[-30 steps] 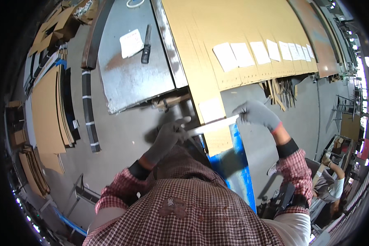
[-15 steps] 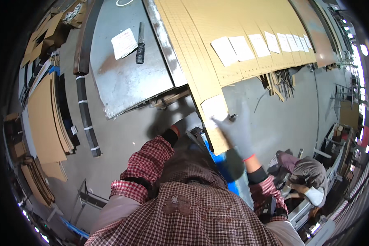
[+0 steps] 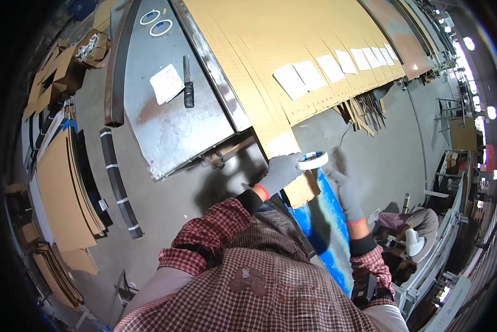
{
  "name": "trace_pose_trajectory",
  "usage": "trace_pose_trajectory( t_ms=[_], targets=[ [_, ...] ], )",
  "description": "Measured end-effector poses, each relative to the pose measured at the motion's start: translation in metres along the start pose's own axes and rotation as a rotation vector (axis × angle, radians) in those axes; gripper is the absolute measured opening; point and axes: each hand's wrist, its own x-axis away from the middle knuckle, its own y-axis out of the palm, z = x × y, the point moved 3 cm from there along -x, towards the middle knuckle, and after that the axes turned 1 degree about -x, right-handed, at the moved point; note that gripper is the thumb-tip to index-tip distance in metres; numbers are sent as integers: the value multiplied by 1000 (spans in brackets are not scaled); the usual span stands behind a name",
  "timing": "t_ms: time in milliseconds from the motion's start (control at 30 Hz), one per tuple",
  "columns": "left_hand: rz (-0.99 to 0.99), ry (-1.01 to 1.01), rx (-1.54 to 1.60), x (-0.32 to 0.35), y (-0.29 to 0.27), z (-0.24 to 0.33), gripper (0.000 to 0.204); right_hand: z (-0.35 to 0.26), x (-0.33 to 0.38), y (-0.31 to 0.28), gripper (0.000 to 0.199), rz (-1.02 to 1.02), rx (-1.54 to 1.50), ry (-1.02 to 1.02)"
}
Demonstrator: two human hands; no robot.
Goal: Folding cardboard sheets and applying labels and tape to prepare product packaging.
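Observation:
My left hand, in a grey glove, is closed on a roll of white tape above the near end of a long cardboard strip. Under and beyond its fingers lies a white paper sheet, partly covered by the hand. To the right of the strip, my gloved right hand is raised off the cardboard. Motion smears its fingers, and a blurred brownish shape by them cannot be made out.
Several paper sheets lie in a row on the large cardboard sheet. On the metal table at left are a black-handled knife, papers and two white rings. Another person crouches at right.
My left hand has risen from beside the strip to over it, now with the tape roll. My right hand has left the paper and moved right. The view has shifted slightly.

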Motion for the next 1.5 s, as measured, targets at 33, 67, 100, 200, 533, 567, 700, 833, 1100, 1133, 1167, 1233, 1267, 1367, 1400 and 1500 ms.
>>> trace_pose_trajectory(
  t_ms=[33,67,100,200,533,567,700,833,1100,1133,1167,1233,1267,1367,1400,1500],
  targets=[
    [55,77,-105,4,-4,13,30,-3,5,-16,58,76,126,-24],
    [13,35,-130,4,15,2,30,-4,7,1,53,-213,247,-9],
    [-21,4,-163,-4,39,-20,31,-11,0,29,47,-491,367,-5],
    [-69,68,-263,1,19,-3,58,4,-54,35,30,-830,513,-122],
    [47,66,-395,-6,31,28,44,141,-124,86,20,-1309,646,-131],
    [135,208,-404,-15,32,20,42,128,-133,94,21,-1283,793,-250],
    [-2,256,-389,-12,8,33,43,189,-125,80,22,-864,1258,-341],
    [89,278,-109,9,-6,39,43,151,-118,9,24,-620,1259,-132],
    [198,-244,318,88,58,-12,91,81,-39,37,24,-1070,772,-126],
    [100,-232,345,107,83,-13,91,89,-26,31,24,-1182,807,-96],
    [134,-131,78,128,79,-1,94,101,-10,20,24,-1287,836,-48],
    [62,-330,47,120,65,6,102,130,-11,15,24,-1219,960,-5],
    [197,-238,351,103,33,4,106,127,-20,22,24,-1108,982,-1],
    [287,-369,266,60,2,-14,104,92,-53,49,25,-928,1053,-25],
    [224,-406,330,54,-5,-23,104,77,-58,46,27,-954,1074,-26],
    [137,-307,513,84,-58,7,104,29,-70,8,35,-938,598,-122]
  ],
)
